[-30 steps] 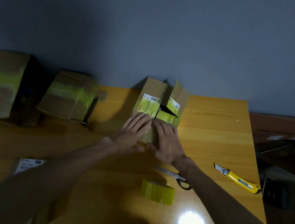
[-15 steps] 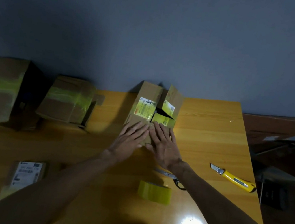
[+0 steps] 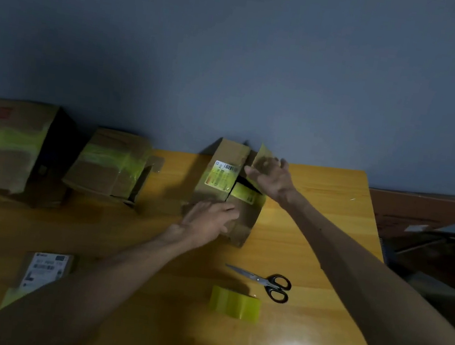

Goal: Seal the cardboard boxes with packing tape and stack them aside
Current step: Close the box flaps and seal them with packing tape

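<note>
Field note: open box on the table, both hands at its flaps.

We log the cardboard box [image 3: 219,177] at the far edge of the table [image 3: 313,243], close to the wall, a dark gap showing between its flaps. Our left hand [image 3: 207,222] lies on the box's near flap, fingers relaxed and holding nothing. Our right hand [image 3: 271,177] spreads its fingers wide against the raised flap [image 3: 263,155] on the box's right side, which stands tilted. Nearer us than the box lie the scissors [image 3: 269,285], blades together, and just past them the yellow tape roll [image 3: 234,303]. Left of the box sit a taped box [image 3: 110,164] and a larger taped box [image 3: 2,146]. Near-left of it lies a labelled parcel [image 3: 43,269].
</note>
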